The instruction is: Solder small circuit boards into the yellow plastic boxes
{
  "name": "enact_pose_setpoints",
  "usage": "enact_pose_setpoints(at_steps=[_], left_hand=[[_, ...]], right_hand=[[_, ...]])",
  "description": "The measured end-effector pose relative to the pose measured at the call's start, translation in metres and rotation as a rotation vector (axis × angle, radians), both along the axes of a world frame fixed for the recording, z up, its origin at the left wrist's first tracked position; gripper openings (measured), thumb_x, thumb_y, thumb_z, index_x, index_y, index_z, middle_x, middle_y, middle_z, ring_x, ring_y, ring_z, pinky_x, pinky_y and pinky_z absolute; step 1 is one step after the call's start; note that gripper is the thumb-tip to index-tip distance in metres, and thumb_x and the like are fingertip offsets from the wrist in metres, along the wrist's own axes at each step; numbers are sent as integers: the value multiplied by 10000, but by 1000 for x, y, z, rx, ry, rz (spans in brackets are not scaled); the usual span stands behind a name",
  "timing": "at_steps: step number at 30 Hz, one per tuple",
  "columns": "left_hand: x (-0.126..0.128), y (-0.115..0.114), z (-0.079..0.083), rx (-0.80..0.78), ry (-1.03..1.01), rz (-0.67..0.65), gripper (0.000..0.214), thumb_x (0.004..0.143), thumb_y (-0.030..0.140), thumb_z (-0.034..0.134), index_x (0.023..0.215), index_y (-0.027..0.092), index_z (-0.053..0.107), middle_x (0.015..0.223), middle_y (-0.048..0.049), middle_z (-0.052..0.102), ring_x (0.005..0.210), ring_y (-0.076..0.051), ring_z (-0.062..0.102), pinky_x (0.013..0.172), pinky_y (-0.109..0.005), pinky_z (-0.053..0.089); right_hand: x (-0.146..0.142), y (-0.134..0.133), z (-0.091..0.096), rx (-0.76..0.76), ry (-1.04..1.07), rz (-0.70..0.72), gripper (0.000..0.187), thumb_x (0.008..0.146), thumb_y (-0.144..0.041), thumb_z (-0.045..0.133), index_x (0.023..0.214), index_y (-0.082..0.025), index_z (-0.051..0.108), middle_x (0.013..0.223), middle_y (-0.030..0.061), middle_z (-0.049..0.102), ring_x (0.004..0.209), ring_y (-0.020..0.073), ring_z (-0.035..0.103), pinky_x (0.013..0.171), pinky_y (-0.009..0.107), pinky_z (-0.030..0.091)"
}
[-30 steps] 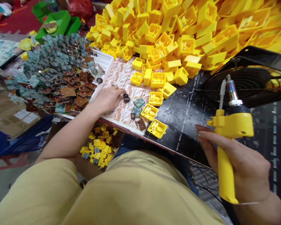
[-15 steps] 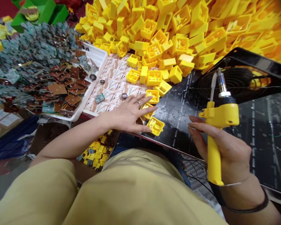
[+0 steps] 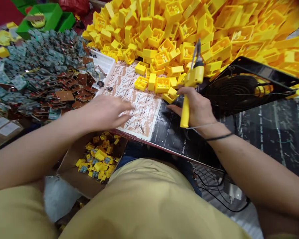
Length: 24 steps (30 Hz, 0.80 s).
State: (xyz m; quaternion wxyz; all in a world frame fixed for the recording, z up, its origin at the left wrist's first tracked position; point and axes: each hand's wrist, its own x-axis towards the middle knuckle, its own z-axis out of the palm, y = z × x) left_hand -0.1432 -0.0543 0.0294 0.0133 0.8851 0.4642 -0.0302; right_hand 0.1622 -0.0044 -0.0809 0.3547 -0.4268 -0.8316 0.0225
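Observation:
My right hand point(image 3: 198, 108) is wrapped round the handle of a yellow soldering gun point(image 3: 185, 113), its metal tip pointing up and away. The fingertips of that hand are close to a yellow plastic casing point(image 3: 169, 95) at the front of the pile; whether they touch it I cannot tell. Over the left part of the patterned sheet point(image 3: 142, 121) is my left hand point(image 3: 107, 111), blurred, with thumb and fingers apart and nothing visible between them. Below the table edge, a cardboard box point(image 3: 73, 172) contains several yellow casings with circuit boards.
A big heap of yellow casings point(image 3: 161, 36) covers the back. To the left, a white tray point(image 3: 107, 63) carries piled circuit boards point(image 3: 45, 56). A black fan point(image 3: 241, 86) leans at the right. Green bins point(image 3: 46, 21) stand at the far left, and cables point(image 3: 219, 196) hang below.
The casings under my left hand have left the table, and that hand has moved left. My right hand has carried the soldering gun left and farther back, towards the heap.

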Motion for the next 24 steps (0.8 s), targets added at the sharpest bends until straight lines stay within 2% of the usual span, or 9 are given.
enact_pose_setpoints(at_steps=[2, 4, 8, 12, 14, 16, 18, 20, 24], left_hand=[[39, 40, -26, 54, -35, 43, 478, 974, 304, 506, 1434, 193, 572, 1483, -115, 583, 1255, -265, 606, 1050, -411, 472], [71, 76, -47, 53, -89, 66, 663, 975, 337, 564, 1574, 130, 367, 1634, -184, 382, 1465, -339, 401, 1201, -517, 333], [93, 109, -63, 13, -138, -24, 584, 929, 235, 622, 1486, 129, 481, 1486, -136, 568, 1387, -299, 443, 1174, -485, 383], [79, 83, -55, -53, -59, -306, 496, 866, 239, 697, 1356, 248, 624, 1438, -89, 618, 1392, -335, 491, 1169, -580, 378], [71, 61, -54, 29, -54, -412, 482, 918, 212, 614, 1392, 300, 597, 1533, -82, 540, 1491, -329, 404, 1220, -637, 284], [66, 41, -59, 140, -65, -463, 506, 978, 162, 492, 1438, 365, 546, 1579, -55, 496, 1479, -284, 436, 1222, -602, 307], [62, 29, -64, 167, -53, -517, 527, 1007, 136, 411, 1452, 394, 526, 1511, -50, 567, 1350, -242, 566, 1144, -497, 434], [56, 22, -66, 83, -24, -565, 487, 1005, 205, 459, 1475, 320, 517, 1421, -114, 623, 1237, -255, 630, 1036, -423, 517], [43, 12, -55, -116, -14, -558, 692, 947, 492, 595, 1531, 155, 436, 1456, -235, 555, 1288, -343, 594, 1050, -460, 517]], right_hand=[[-13, 17, -12, -22, -14, -19, 354, 915, -484, 668, 1157, -239, 585, 1067, 85, 727, 973, 273, 718, 833, 417, 610], [-19, 26, -18, -31, -20, -28, 281, 947, -445, 611, 1136, -238, 583, 1022, 77, 720, 992, 263, 707, 866, 423, 601], [-2, 2, -3, -28, -16, -30, 256, 934, -382, 618, 1124, -215, 577, 1015, 77, 726, 931, 240, 716, 826, 397, 606], [20, -64, 26, -20, 22, -44, 261, 922, -296, 661, 1160, -237, 570, 1037, 45, 747, 845, 195, 741, 731, 302, 609], [22, -94, 31, -6, 56, -76, 267, 930, -237, 662, 1177, -243, 563, 1027, 31, 753, 791, 171, 743, 709, 272, 608], [18, -113, 28, 30, 98, -118, 310, 934, -185, 659, 1214, -254, 545, 1050, 28, 761, 838, 174, 754, 753, 277, 618], [12, -121, 18, 61, 116, -150, 339, 940, -157, 648, 1241, -261, 533, 1081, 30, 764, 893, 175, 757, 796, 278, 616], [9, -120, 8, 77, 87, -156, 314, 945, -160, 647, 1228, -262, 556, 1075, 21, 766, 889, 168, 754, 780, 257, 601], [21, -115, 2, 94, -15, -160, 281, 923, -205, 697, 1189, -233, 612, 1002, 30, 768, 794, 178, 738, 720, 272, 562]])
